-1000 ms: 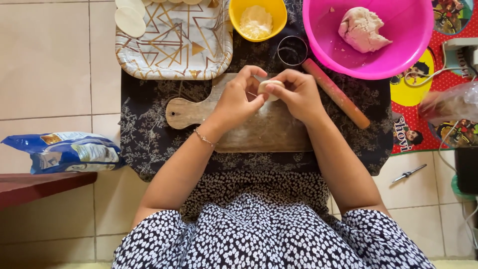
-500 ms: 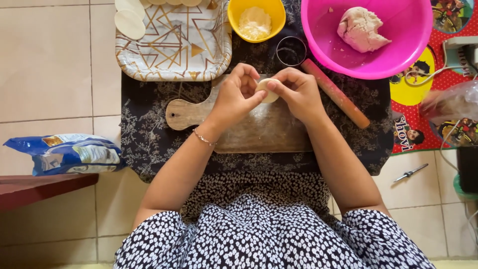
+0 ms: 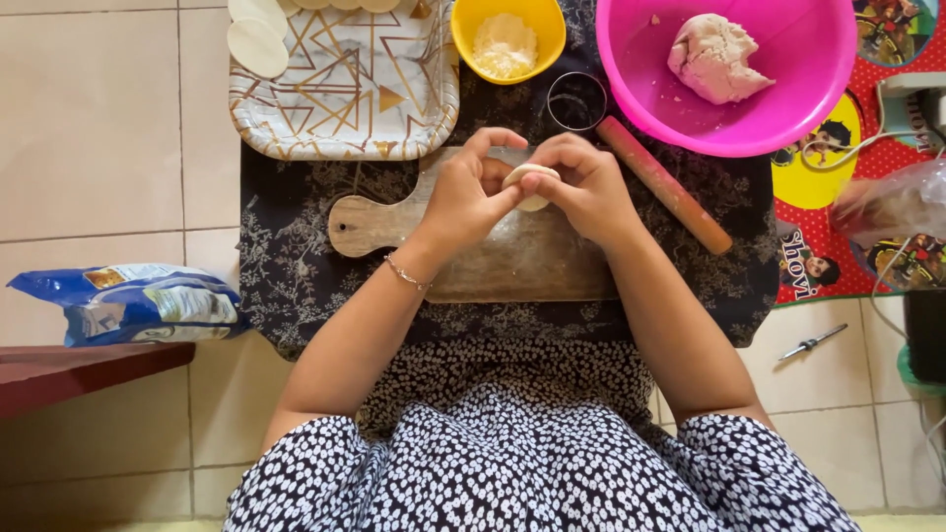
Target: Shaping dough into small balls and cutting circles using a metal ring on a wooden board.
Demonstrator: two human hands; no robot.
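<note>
Both bare forearms are stretched forward and angled inward. The left hand (image 3: 471,193) and right hand (image 3: 583,185) are brought together, fingers curled and fingertips pinched closed. A thin bracelet is worn on the left wrist.

Small pale dough piece (image 3: 532,184), rounded and folded over like a half-moon, smooth on top. Pinched between fingertips of left hand (image 3: 471,192) and right hand (image 3: 588,187), held in the air just above far edge of wooden board (image 3: 512,261), near its middle.
</note>
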